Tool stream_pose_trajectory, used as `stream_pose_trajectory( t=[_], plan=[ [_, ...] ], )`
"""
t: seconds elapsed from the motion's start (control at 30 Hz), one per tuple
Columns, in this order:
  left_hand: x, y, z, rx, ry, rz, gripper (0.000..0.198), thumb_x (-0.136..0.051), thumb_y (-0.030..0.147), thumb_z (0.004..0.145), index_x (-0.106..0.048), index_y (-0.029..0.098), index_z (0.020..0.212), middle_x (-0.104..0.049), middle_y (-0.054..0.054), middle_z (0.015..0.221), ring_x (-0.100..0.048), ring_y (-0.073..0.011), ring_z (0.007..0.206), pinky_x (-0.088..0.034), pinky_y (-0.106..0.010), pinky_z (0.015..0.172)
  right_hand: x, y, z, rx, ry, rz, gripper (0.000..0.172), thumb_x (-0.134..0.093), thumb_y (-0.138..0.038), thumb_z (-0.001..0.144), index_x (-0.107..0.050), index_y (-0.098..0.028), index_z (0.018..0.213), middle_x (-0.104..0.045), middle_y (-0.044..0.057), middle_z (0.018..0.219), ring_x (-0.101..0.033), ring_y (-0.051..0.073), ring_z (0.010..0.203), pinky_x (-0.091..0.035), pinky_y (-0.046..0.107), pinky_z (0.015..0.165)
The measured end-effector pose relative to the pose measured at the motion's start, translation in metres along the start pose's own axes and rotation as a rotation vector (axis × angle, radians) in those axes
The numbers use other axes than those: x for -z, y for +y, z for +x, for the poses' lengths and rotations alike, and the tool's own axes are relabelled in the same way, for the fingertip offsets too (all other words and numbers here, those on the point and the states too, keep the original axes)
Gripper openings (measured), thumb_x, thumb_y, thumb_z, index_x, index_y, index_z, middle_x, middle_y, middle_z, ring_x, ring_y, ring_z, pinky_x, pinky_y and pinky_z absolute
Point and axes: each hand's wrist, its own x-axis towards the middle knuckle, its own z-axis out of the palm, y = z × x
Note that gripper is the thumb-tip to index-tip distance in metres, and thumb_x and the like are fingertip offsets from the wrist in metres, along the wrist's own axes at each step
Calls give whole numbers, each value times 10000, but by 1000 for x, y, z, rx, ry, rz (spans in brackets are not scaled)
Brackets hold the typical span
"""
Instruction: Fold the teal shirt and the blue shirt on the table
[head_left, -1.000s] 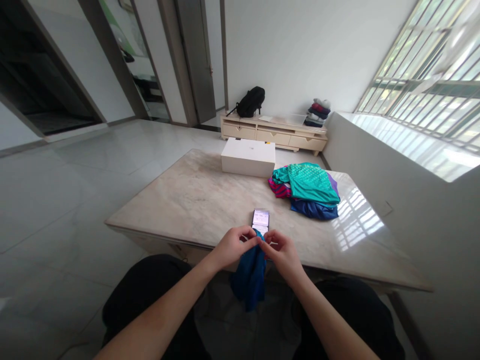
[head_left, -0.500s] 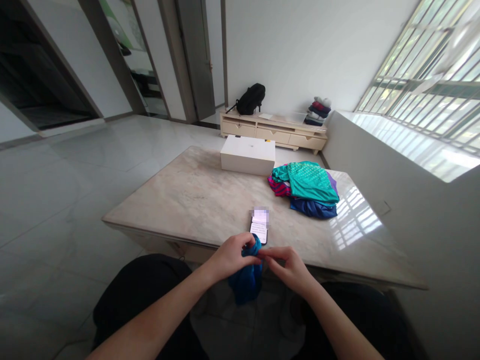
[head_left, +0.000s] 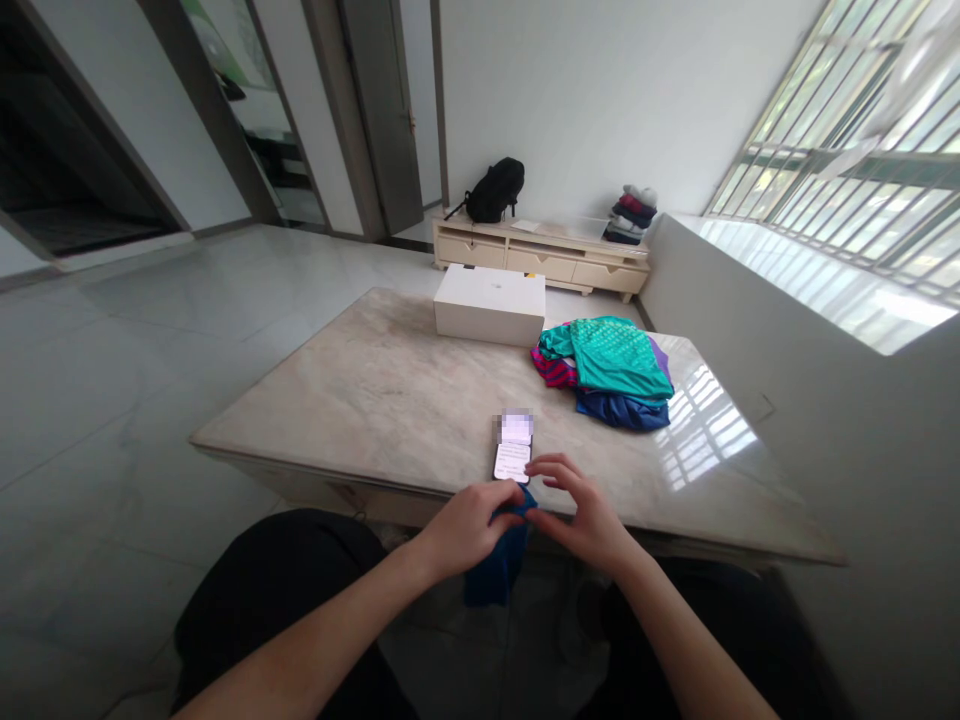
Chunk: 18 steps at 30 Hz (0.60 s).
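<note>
Head view: I see both hands meeting at near edge of marble table. Left hand pinches top of blue cloth, which hangs bunched below table edge, over my lap. Right hand grips same cloth with thumb and forefinger, other fingers spread. Phone lies just beyond hands, screen lit. Pile of coloured clothes further right, white box at far edge.

A home living room: marble table, low TV cabinet, barred window, clothes pile.
</note>
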Motion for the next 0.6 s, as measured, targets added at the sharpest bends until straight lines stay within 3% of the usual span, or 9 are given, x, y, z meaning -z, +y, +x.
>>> stream_pose_trajectory(
  t=[0.07, 0.13, 0.17, 0.23, 0.33, 0.6],
  plan=[
    [-2, 2, -3, -57, -26, 7, 129, -614, 146, 870, -674, 228, 950, -743, -28, 960, -692, -227, 927, -483, -298, 829, 1, 0, -2, 2, -95, 38, 606, -812, -412, 830, -606, -273, 1383, -606, 111, 1417, -541, 309, 1345, -439, 465, 1133],
    [-2, 4, -6, -122, -13, 16, 111, -636, 151, 870, -680, 231, 934, -747, -31, 976, -693, -223, 936, -489, -291, 846, 1, -1, -4, -17, -189, 50, 705, -868, -453, 764, -609, -260, 1390, -631, 117, 1402, -550, 340, 1337, -428, 485, 1135],
    [-2, 5, -7, -151, -1, 32, 102, -644, 156, 875, -682, 231, 933, -747, -33, 977, -694, -220, 929, -490, -288, 844, 1, -1, -6, -32, -222, 42, 650, -874, -457, 755, -655, -249, 1330, -684, 111, 1320, -609, 338, 1256, -472, 464, 1079],
    [-1, 5, -8, -196, 10, 90, 90, -644, 167, 897, -685, 230, 946, -745, -35, 957, -694, -216, 896, -485, -285, 822, 0, -1, -8, -61, -256, -9, 378, -824, -439, 815, -744, -232, 1121, -764, 71, 1058, -707, 277, 990, -537, 367, 889],
    [0, 2, -7, -226, -10, 195, 78, -617, 196, 945, -690, 220, 957, -737, -38, 917, -691, -216, 857, -472, -287, 783, 0, 1, -10, -94, -245, -152, 122, -707, -342, 928, -759, -233, 948, -742, 13, 821, -687, 193, 751, -476, 271, 707],
    [6, -7, 1, -145, -11, 256, 107, -597, 181, 957, -687, 231, 984, -742, -29, 976, -699, -219, 918, -470, -281, 803, 8, 8, -7, -88, -176, -335, 106, -642, -285, 968, -742, -249, 977, -716, 22, 891, -696, 201, 817, -433, 271, 704]
  ],
)
